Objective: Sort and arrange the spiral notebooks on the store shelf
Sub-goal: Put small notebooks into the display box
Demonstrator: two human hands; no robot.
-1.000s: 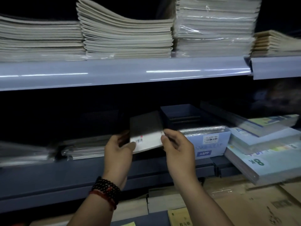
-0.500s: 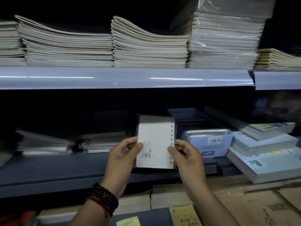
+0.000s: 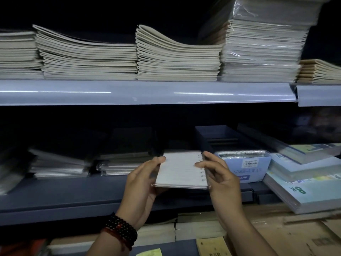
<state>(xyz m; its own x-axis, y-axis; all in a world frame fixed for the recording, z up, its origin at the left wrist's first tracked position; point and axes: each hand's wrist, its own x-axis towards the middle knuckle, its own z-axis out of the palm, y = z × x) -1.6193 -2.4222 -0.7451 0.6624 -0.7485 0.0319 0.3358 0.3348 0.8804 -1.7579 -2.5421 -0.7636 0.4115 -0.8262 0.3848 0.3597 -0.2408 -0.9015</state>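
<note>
Head view: spiral notebook (image 3: 180, 170) in clear film, held nearly flat just above the front of the lower shelf (image 3: 64, 196). Clamped by both hands, left hand (image 3: 142, 183) on the plain edge, right hand (image 3: 221, 180) on the coil edge. On that shelf, blue pack (image 3: 245, 167) rightward, grey wrapped stacks (image 3: 59, 165) leftward.

Both hands hold a small wrapped notebook (image 3: 180, 170) nearly flat in front of the lower shelf (image 3: 64, 196): the left hand (image 3: 142, 183) grips its left edge, thumb on top, and the right hand (image 3: 221, 180) pinches the spiral edge. Just right of it a blue pack (image 3: 245, 167) stands on the shelf, with wrapped stacks (image 3: 60, 165) lying to the left. The upper shelf (image 3: 147, 92) carries piles (image 3: 177, 58) of pale exercise books.
</note>
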